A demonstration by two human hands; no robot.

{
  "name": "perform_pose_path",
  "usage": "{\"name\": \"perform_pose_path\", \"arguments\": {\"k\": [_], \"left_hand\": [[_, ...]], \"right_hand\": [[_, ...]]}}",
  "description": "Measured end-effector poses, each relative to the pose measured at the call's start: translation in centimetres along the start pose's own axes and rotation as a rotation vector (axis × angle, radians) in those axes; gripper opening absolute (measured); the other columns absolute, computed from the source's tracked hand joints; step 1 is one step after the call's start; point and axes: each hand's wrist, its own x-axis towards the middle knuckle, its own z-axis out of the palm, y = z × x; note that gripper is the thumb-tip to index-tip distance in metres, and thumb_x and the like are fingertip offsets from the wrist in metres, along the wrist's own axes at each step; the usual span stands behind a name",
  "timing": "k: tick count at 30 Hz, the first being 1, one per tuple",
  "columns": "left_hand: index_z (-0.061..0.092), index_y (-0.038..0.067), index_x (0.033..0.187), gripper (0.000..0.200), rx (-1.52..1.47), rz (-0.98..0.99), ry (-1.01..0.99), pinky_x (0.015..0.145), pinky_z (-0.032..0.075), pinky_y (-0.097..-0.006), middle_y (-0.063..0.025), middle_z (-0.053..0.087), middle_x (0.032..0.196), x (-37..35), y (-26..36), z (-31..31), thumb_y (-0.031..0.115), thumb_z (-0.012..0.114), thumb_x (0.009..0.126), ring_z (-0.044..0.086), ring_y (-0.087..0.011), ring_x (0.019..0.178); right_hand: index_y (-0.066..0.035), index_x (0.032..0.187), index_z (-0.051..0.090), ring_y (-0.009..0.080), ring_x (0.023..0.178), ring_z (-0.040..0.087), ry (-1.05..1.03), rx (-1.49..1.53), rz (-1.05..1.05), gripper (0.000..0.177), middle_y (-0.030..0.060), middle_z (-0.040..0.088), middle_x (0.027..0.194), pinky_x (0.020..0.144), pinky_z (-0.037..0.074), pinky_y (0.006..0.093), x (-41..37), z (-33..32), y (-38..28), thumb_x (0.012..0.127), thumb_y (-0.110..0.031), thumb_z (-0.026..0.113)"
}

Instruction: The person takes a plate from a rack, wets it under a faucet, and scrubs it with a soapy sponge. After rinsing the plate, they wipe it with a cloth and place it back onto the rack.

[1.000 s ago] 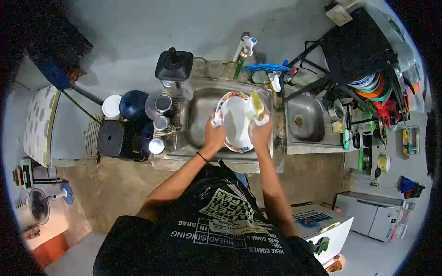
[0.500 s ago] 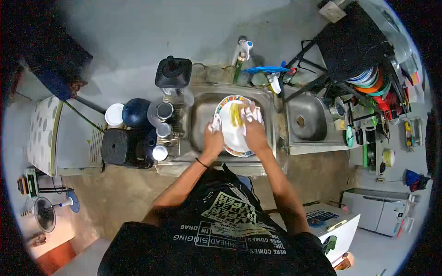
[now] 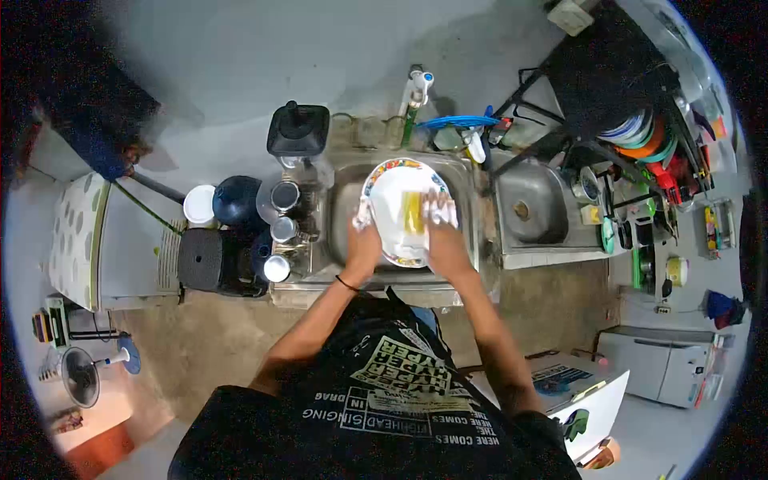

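Observation:
A white plate (image 3: 390, 192) with a colourful patterned rim is held over the left sink basin (image 3: 340, 172). My left hand (image 3: 364, 246) grips the plate's left edge, with white suds on its fingers. Against the plate's face, my right hand (image 3: 445, 240) presses a yellow sponge (image 3: 413, 213); its sudsy fingers lie along the sponge's right side and are somewhat blurred. The plate's underside and the fingertips beneath it are hidden.
A faucet (image 3: 417, 86) stands behind the basin, near a blue plastic lid or plate (image 3: 458, 122). Lidded jars (image 3: 284, 228) and a black-topped container (image 3: 298, 128) line the left side. To the right are a second basin (image 3: 532, 204) and a black rack (image 3: 604, 96) with stacked plates.
The plate has shifted slightly left and up and looks rounder, tilted more toward me. The sponge now sits more upright on it. Both hands still hold on.

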Motion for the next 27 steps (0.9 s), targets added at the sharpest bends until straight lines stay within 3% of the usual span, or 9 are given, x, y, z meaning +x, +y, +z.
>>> {"name": "perform_pose_path", "arguments": {"k": [2, 3, 6, 9, 16, 20, 23, 25, 27], "left_hand": [[0.036, -0.005, 0.130, 0.044, 0.232, 0.350, -0.084, 0.085, 0.046, -0.0318, -0.0166, 0.060, 0.111, 2.7, -7.6, 0.8, 0.020, 0.043, 0.095, 0.058, -0.0215, 0.098], [0.035, -0.004, 0.132, 0.045, 0.194, 0.272, -0.101, 0.085, 0.046, -0.0315, -0.0167, 0.060, 0.110, 2.4, -7.6, 1.6, 0.019, 0.045, 0.094, 0.058, -0.0216, 0.098], [0.038, -0.003, 0.131, 0.046, 0.002, 0.042, -0.108, 0.073, 0.047, -0.0299, -0.0146, 0.062, 0.099, 1.6, -6.3, 1.1, 0.021, 0.047, 0.093, 0.060, -0.0195, 0.087], [0.043, -0.003, 0.127, 0.046, -0.066, -0.065, -0.082, 0.055, 0.048, -0.0283, -0.0123, 0.063, 0.086, 1.7, -3.9, 0.1, 0.030, 0.047, 0.095, 0.060, -0.0168, 0.069], [0.047, -0.006, 0.116, 0.049, 0.087, 0.203, -0.063, 0.051, 0.048, -0.0309, -0.0161, 0.063, 0.082, 1.7, -4.6, 0.4, 0.039, 0.047, 0.096, 0.061, -0.0195, 0.062], [0.046, -0.006, 0.118, 0.040, 0.225, 0.502, -0.151, 0.067, 0.050, -0.0324, -0.0160, 0.062, 0.087, 2.4, -6.0, -0.5, 0.027, 0.046, 0.095, 0.062, -0.0207, 0.077], [0.051, -0.002, 0.119, 0.030, 0.383, 0.452, 0.074, 0.078, 0.049, -0.0319, -0.0131, 0.062, 0.104, 5.1, -10.9, -1.8, 0.008, 0.043, 0.092, 0.059, -0.0205, 0.091], [0.050, -0.001, 0.121, 0.031, -0.295, -0.015, 0.013, 0.079, 0.050, -0.0311, -0.0107, 0.061, 0.109, 1.6, -1.1, -0.8, 0.013, 0.044, 0.095, 0.060, -0.0193, 0.093], [0.049, -0.001, 0.121, 0.030, -0.327, -0.109, 0.088, 0.076, 0.050, -0.0303, -0.0093, 0.061, 0.109, 2.4, -0.9, -0.8, 0.011, 0.046, 0.094, 0.060, -0.0181, 0.094]], "right_hand": [[0.004, 0.137, 0.033, 0.0425, 0.103, 0.053, 0.392, 0.053, -0.066, 0.077, 0.0327, 0.051, 0.116, 0.086, 0.044, 0.0479, 1.5, 0.7, -0.4, 0.065, -0.002, 0.062], [0.003, 0.139, 0.030, 0.0438, 0.104, 0.051, 0.509, 0.114, -0.085, 0.079, 0.0339, 0.049, 0.118, 0.085, 0.043, 0.0488, 2.1, 0.7, -1.3, 0.066, -0.002, 0.062], [0.002, 0.140, 0.027, 0.0486, 0.099, 0.051, 0.178, 0.434, -0.109, 0.069, 0.0364, 0.049, 0.116, 0.087, 0.039, 0.0506, 1.2, -2.7, -5.7, 0.081, -0.016, 0.057], [-0.001, 0.135, 0.039, 0.0453, 0.103, 0.051, -0.072, 0.521, -0.280, 0.067, 0.0328, 0.053, 0.112, 0.091, 0.040, 0.0464, 0.1, 0.6, -2.7, 0.072, -0.009, 0.062], [0.009, 0.136, 0.029, 0.0461, 0.112, 0.048, 0.269, 0.083, 0.001, 0.075, 0.0330, 0.043, 0.127, 0.101, 0.034, 0.0484, 0.6, 0.4, -1.5, 0.066, -0.001, 0.054], [-0.003, 0.131, 0.045, 0.0445, 0.084, 0.055, 0.379, 0.309, -0.389, 0.058, 0.0267, 0.059, 0.101, 0.076, 0.044, 0.0455, 1.5, 6.3, 0.2, 0.074, -0.007, 0.057], [-0.003, 0.123, 0.049, 0.0268, 0.076, 0.061, -0.055, 0.747, -0.194, 0.047, 0.0155, 0.063, 0.090, 0.066, 0.046, 0.0344, -1.6, 2.2, -2.4, 0.078, -0.012, 0.060], [-0.006, 0.125, 0.048, 0.0156, 0.070, 0.059, -0.309, 1.182, 0.054, 0.050, 0.0067, 0.062, 0.086, 0.059, 0.047, 0.0287, -3.4, 0.1, -1.6, 0.077, -0.012, 0.062], [-0.004, 0.123, 0.047, 0.0164, 0.084, 0.058, -0.133, 1.649, 0.189, 0.047, 0.0082, 0.060, 0.096, 0.071, 0.048, 0.0320, -3.9, 0.9, 0.2, 0.079, -0.010, 0.063]]}}
